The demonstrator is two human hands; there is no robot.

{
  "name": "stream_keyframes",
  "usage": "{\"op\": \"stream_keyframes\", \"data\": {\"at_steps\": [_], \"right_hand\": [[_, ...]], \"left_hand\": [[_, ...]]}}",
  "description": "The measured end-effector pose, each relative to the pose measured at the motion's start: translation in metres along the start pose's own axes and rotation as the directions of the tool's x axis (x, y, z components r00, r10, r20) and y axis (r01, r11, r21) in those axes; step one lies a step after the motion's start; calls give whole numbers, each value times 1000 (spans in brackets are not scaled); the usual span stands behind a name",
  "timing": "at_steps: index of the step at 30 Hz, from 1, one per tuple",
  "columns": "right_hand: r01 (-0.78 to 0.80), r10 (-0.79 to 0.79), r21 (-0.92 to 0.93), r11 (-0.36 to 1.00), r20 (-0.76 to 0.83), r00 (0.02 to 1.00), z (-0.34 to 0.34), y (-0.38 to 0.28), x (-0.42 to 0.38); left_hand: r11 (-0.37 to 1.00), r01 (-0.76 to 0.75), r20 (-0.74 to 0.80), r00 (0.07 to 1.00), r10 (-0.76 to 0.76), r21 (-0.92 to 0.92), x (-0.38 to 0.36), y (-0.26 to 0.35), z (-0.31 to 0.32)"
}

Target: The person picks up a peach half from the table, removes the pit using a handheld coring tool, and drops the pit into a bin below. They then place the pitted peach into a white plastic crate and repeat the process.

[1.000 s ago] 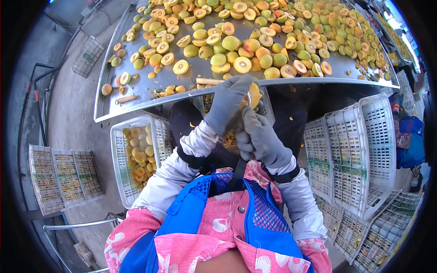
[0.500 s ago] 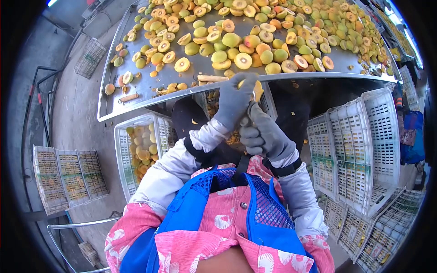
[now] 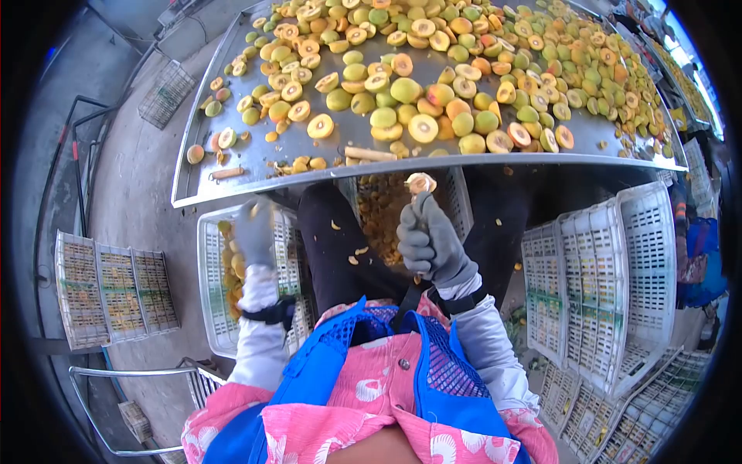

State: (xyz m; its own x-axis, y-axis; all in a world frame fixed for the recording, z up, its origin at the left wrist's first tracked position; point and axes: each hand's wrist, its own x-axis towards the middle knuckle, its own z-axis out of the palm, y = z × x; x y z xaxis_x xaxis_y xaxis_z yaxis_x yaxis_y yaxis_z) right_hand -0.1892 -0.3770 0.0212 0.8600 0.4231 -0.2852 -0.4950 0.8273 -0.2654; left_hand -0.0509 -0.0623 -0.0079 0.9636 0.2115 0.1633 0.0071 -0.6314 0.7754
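My left hand (image 3: 256,236), in a grey glove, is over a white crate (image 3: 206,263) with peaches (image 3: 232,272) in it. Motion smears its fingers, so whether it holds anything cannot be made out. My right hand (image 3: 434,241), gloved alike, is closed in a fist before my lap. Above its thumb sticks up a pale, brownish lump (image 3: 420,183), like a peach pit with flesh, on the end of a pitting tool whose handle the fist hides. Whole and halved peaches (image 3: 423,128) cover much of the metal table (image 3: 270,174) in front.
Two wooden-handled tools, one at the near edge (image 3: 369,154) and one at the left (image 3: 226,174), lie on the table. Between my knees stands a crate (image 3: 457,203) with scraps. White crates (image 3: 576,278) are stacked at the right, others (image 3: 116,290) at the left.
My hands were together on a peach piece at the table's edge. The left has swung left and down to the crate; the right has stayed near the middle, the pale lump now showing above it.
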Motion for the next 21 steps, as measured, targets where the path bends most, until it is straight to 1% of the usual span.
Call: {"op": "stream_keyframes", "data": {"at_steps": [1, 2, 3, 4, 5, 6, 7, 8, 9, 10, 11, 12, 13, 14, 15, 17, 18, 20, 21], "right_hand": [[-1, 1, -3, 1000, 8, 1000, 2, -1, 7], [21, -24, -65, 998, -52, 998, 3, -2, 15], [42, -56, -131, 991, -109, 992, 3, -4, 25], [100, -127, -151, 983, -182, 975, -3, -2, 35], [91, -120, -160, 983, -181, 976, -18, -1, 47], [45, -58, -51, 998, -297, 953, -37, -1, 58], [18, 8, 61, 998, -401, 916, -52, -4, 65], [39, 24, 163, 986, -367, 930, -64, 1, 58], [9, 52, 165, 986, -360, 931, -64, 1, 49], [-14, 61, 124, 992, -384, 922, -56, 0, 40], [-38, 70, 86, 996, -406, 911, -46, -1, 31], [-45, 56, 34, 998, -436, 898, -41, 0, 26], [-53, 38, -19, 998, -465, 884, -35, 0, 21], [-90, 57, -45, 995, -489, 871, -27, -4, 16], [-99, 45, -81, 992, -500, 865, -32, -3, 16], [-118, 65, -59, 991, -557, 828, -31, -6, 14], [-122, 70, -56, 991, -561, 825, -35, -8, 15], [-109, 131, 72, 991, -512, 849, -43, -10, 17], [-112, 136, 78, 991, -515, 846, -45, -11, 20]], "left_hand": [[984, -8, -102, 994, 27, 176, 15, -52, -21], [973, 53, -267, 964, 9, 224, 2, -14, -37], [973, 53, -277, 961, 11, 224, 8, -10, -34], [961, -134, -262, 945, 197, 241, 14, -7, -31], [916, -314, -245, 895, 373, 251, 20, -4, -23], [962, -273, -134, 953, 273, 16, 32, 4, -2], [984, -179, -16, 984, 179, -25, 37, 38, 18], [978, -50, 190, 978, 89, -202, 48, 50, 38], [956, -249, 204, 939, 278, -157, 71, 47, 68], [929, -342, 262, 892, 369, -141, 84, 69, 87], [932, -349, 269, 892, 363, -100, 96, 97, 108], [951, -292, 350, 885, 308, -97, 122, 99, 136], [871, -485, 301, 822, 484, -76, 148, 98, 167], [891, -454, 319, 842, 435, -19, 164, 111, 189], [891, -454, 321, 841, 435, -19, 179, 123, 207], [867, -431, 490, 828, 271, 249, 199, 139, 235], [869, -427, 493, 829, 266, 249, 201, 143, 247], [804, -390, 460, 872, 166, 449, 203, 145, 265], [804, -388, 465, 871, 160, 451, 206, 144, 269]]}}
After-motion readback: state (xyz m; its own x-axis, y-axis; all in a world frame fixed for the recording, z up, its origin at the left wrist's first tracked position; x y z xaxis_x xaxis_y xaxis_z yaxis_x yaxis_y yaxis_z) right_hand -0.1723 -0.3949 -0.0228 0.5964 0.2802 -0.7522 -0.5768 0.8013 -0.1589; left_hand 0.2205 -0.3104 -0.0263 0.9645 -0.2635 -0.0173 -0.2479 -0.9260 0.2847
